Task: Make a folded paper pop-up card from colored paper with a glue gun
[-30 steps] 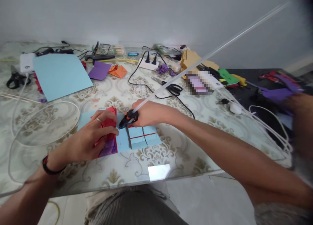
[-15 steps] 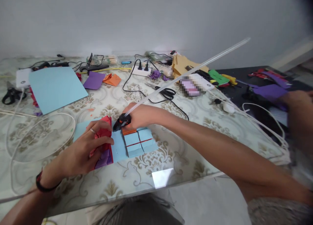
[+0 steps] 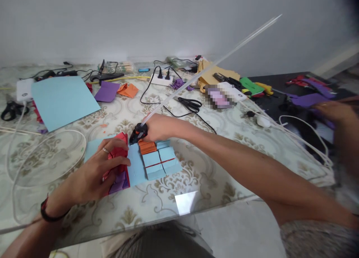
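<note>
My right hand (image 3: 159, 127) is closed round a black hot glue gun (image 3: 139, 132), and a long clear glue stick (image 3: 207, 70) runs up from it to the right. The nozzle points down at the far part of a light blue paper sheet (image 3: 136, 167). My left hand (image 3: 95, 170) curls over red folded paper (image 3: 121, 147) on the sheet's left, holding it, with purple folded paper (image 3: 120, 183) under the fingers. Right of the bare blue strip lie orange folded paper (image 3: 147, 147) and light blue folded flaps (image 3: 160, 162) with a red line across.
Scissors (image 3: 189, 103), a power strip (image 3: 162, 80) and a phone (image 3: 220, 97) lie behind my hands. A large light blue sheet (image 3: 66, 100) is at the back left. White cables (image 3: 305, 153) run on the right, where another person's hand (image 3: 329, 110) is near purple paper.
My right hand and the glue gun have moved slightly away from me along the blue strip, showing more orange paper. The glue stick's far end has risen. My left hand stays put.
</note>
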